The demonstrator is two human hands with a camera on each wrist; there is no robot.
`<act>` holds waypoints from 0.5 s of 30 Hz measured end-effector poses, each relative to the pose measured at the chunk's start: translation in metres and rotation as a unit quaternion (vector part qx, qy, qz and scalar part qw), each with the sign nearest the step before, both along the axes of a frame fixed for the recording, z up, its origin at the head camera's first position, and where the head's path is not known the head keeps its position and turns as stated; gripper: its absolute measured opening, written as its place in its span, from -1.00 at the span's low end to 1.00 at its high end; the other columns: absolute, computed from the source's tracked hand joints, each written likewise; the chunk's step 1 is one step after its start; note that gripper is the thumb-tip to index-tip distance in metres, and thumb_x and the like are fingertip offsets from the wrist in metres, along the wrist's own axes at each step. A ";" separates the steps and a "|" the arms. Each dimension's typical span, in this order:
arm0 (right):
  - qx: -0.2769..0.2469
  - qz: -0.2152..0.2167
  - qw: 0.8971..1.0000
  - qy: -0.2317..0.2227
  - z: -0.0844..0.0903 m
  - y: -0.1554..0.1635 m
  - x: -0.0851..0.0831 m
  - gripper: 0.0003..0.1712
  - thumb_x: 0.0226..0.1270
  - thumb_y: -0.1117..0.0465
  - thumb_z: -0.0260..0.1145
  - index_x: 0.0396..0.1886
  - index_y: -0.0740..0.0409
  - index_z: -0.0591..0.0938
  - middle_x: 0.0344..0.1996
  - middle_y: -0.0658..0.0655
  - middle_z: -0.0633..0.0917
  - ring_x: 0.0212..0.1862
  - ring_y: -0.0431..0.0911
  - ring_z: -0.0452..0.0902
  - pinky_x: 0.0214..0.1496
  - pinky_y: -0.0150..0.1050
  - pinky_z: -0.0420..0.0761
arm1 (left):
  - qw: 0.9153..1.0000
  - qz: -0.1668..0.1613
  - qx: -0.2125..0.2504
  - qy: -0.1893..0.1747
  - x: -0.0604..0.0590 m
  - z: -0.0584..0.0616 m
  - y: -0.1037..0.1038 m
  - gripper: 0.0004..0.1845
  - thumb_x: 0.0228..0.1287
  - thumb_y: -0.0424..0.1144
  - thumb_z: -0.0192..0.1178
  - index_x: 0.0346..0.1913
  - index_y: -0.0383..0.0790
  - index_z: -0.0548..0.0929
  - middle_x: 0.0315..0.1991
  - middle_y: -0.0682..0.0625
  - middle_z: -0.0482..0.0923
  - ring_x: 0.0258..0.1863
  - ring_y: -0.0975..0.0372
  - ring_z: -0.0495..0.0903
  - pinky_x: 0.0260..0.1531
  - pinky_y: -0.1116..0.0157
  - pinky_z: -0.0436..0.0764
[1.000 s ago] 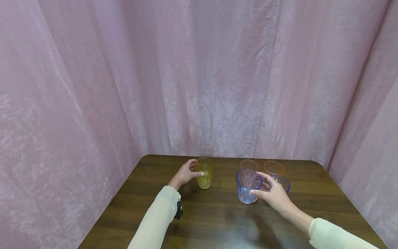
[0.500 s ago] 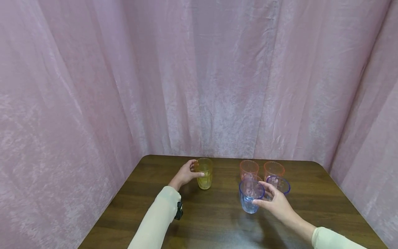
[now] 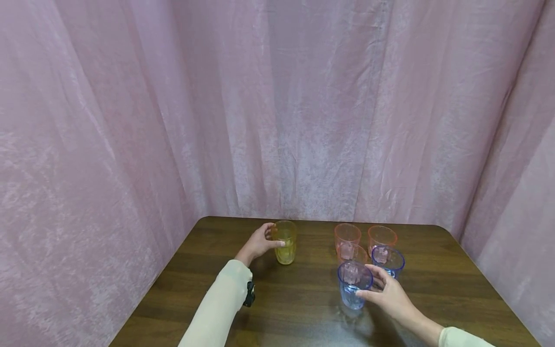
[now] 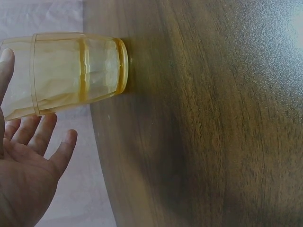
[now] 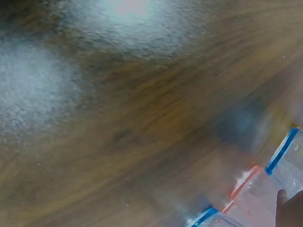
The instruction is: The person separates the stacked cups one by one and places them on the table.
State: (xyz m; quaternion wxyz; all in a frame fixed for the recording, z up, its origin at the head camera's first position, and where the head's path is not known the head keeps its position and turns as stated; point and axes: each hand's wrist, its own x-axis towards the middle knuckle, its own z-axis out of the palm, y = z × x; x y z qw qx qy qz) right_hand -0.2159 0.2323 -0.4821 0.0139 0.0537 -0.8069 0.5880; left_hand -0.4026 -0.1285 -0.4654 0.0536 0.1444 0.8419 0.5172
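My left hand (image 3: 260, 243) grips a yellow clear tumbler (image 3: 284, 253), thumb in front and fingers behind. In the left wrist view the yellow tumbler stands upright on the wood, and a ridge partway up looks like one tumbler nested in another. My right hand (image 3: 388, 294) holds a blue-rimmed clear tumbler (image 3: 352, 299) upright, thumb on its near side, its base close over the table. Just behind it is a pink tumbler (image 3: 346, 251), partly hidden. A second blue tumbler (image 3: 392, 260) stands beyond my right fingers. Only a thumb (image 5: 286, 213) of that hand shows in the right wrist view.
Two more pink tumblers, a left one (image 3: 347, 233) and a right one (image 3: 382, 234), stand at the back right. The brown wooden table (image 3: 299, 308) ends at a pink curtain (image 3: 277, 120) that hangs behind it and along both sides.
My right hand has drawn the blue tumbler toward me and slightly right, uncovering the pink tumbler behind it. My left hand and the yellow tumbler have stayed put.
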 end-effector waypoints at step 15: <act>-0.016 -0.004 1.000 0.007 -0.019 0.003 -0.002 -0.04 0.07 0.31 0.56 0.40 0.42 0.24 0.26 0.55 0.39 0.22 0.38 0.45 0.07 -0.12 0.64 | 1.000 0.002 -0.004 0.000 0.001 0.000 0.002 -0.16 0.14 -0.18 0.49 0.41 -0.34 0.30 0.33 -0.24 0.41 0.36 -0.09 0.33 0.30 -0.03 0.38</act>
